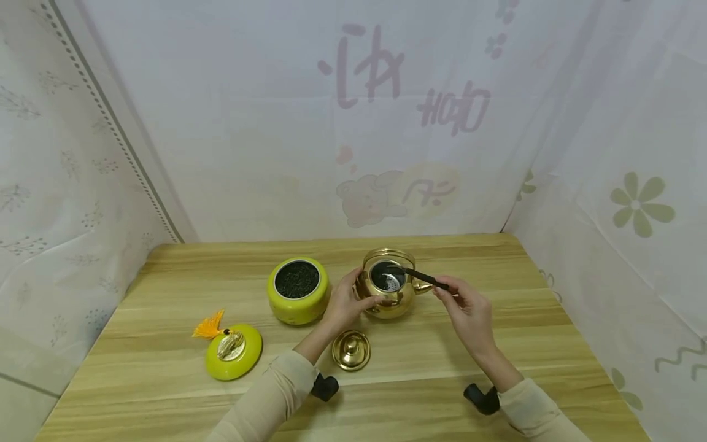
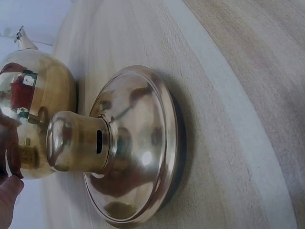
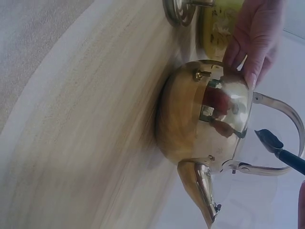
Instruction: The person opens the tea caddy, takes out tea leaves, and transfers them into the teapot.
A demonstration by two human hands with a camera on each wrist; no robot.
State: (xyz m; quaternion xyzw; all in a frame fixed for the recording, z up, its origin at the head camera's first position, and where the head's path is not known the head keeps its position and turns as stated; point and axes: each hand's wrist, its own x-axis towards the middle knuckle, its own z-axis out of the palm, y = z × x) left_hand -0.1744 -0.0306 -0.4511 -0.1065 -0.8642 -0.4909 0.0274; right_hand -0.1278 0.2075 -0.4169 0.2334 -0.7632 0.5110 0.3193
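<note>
A dark scoop [image 1: 424, 278] is held over the open mouth of a golden teapot [image 1: 391, 309], its handle pinched closely by the right hand [image 1: 468, 309]. The teapot's left side is gripped by the left hand [image 1: 347, 303], thumb and fingers set wide around it. Left of the teapot, dark leaves [image 1: 297, 279] are contained in a yellow jar [image 1: 298, 311]; in front of the teapot, a golden lid [image 1: 351, 350] is laid on the wooden table [image 1: 414, 380].
</note>
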